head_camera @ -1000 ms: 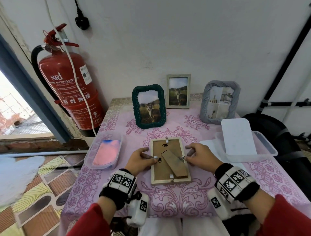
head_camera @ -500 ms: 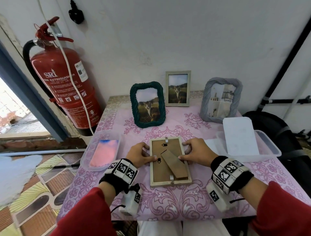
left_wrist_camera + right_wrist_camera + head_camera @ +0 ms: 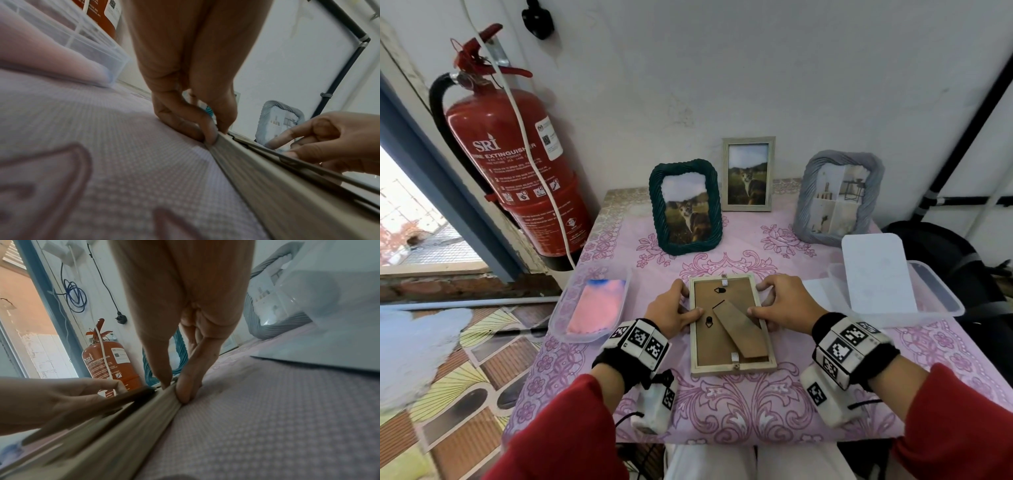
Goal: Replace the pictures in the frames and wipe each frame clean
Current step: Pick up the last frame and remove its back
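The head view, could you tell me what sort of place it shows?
Probably a utility corner of a home or small workplace beside a doorway: a red fire extinguisher on a plain white wall, and a small table with a pink floral tablecloth holding picture frames.

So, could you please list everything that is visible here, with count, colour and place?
Face-down frame: 1, pale wood with brown backing and stand, table centre.
Green frame: 1, dark green, cat photo, standing at back left.
Slim frame: 1, pale grey, cat photo, back centre against wall.
Grey frame: 1, blue-grey, room photo, back right.
Left tray: 1, clear plastic, table's left edge.
Cloth: 1, pink with blue, in left tray.
Right tray: 1, clear plastic, right side.
White sheet: 1, white, leaning in right tray.
Tablecloth: 1, pink floral.
Fire extinguisher: 1, red, left of table.
Left hand: grips frame's left edge.
Right hand: grips frame's right edge.
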Tool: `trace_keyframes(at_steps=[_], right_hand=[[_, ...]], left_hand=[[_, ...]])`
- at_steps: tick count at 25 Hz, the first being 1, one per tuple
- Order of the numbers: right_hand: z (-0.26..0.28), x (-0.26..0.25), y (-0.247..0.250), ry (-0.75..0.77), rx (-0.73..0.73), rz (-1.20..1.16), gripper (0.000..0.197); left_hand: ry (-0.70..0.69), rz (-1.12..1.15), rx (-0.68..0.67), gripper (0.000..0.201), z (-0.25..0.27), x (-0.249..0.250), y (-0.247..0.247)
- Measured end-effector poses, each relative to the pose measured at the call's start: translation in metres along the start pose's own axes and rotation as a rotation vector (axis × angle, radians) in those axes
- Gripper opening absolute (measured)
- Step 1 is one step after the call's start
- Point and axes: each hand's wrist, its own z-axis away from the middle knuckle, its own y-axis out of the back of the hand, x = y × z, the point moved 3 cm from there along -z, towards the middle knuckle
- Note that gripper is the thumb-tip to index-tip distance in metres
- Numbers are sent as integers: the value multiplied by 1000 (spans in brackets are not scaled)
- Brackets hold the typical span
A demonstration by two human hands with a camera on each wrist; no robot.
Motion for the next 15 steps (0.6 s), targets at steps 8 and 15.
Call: trace_keyframes(at_steps=[8, 15], right_hand=[[4, 3, -3, 19, -45, -24, 42], [1, 2, -4, 23, -55, -8, 35]], left_hand=[[124, 96, 6, 35, -4, 4, 3], [124, 147, 17, 32, -4, 5, 5]])
